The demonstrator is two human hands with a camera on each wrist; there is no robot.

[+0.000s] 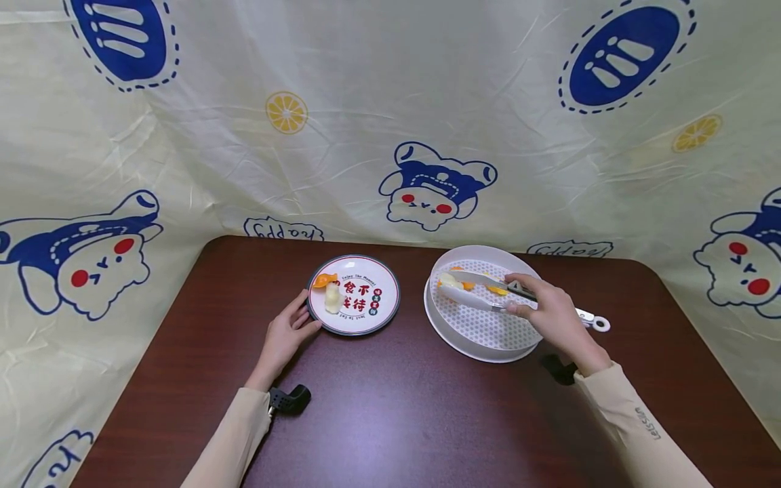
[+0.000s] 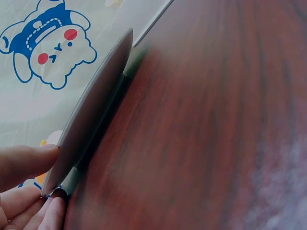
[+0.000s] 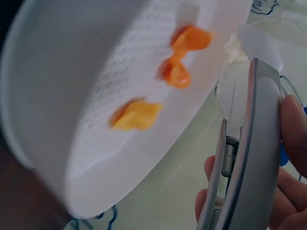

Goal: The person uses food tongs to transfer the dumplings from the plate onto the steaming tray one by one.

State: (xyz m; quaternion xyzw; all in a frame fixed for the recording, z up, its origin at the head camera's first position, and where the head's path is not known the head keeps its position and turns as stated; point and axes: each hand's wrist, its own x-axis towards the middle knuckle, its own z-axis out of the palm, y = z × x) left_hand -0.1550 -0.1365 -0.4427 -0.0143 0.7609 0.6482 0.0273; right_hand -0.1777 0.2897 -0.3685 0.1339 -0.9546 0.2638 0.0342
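Observation:
My left hand (image 1: 285, 339) holds the near-left rim of a round white plate (image 1: 390, 298) with red characters, thumb on the rim and fingers under it. On that plate lie an orange piece (image 1: 325, 279) and a cream, knot-like piece (image 1: 333, 298). White-tipped kitchen tongs (image 3: 261, 139) with grey handles are gripped in my right hand (image 1: 552, 315), over a white perforated steamer basket (image 1: 491, 325). Between the tong tips is a pale cream piece (image 3: 235, 49). Inside the basket sit an orange knot-like piece (image 3: 178, 60) and a yellow piece (image 3: 136, 115).
Under the basket is a wider white round base (image 1: 454, 343). Plate and basket stand near the far edge of a dark brown table (image 1: 366, 407). A cream printed cloth (image 1: 342, 169) hangs behind it. Black wrist cameras (image 1: 291, 400) show below both hands.

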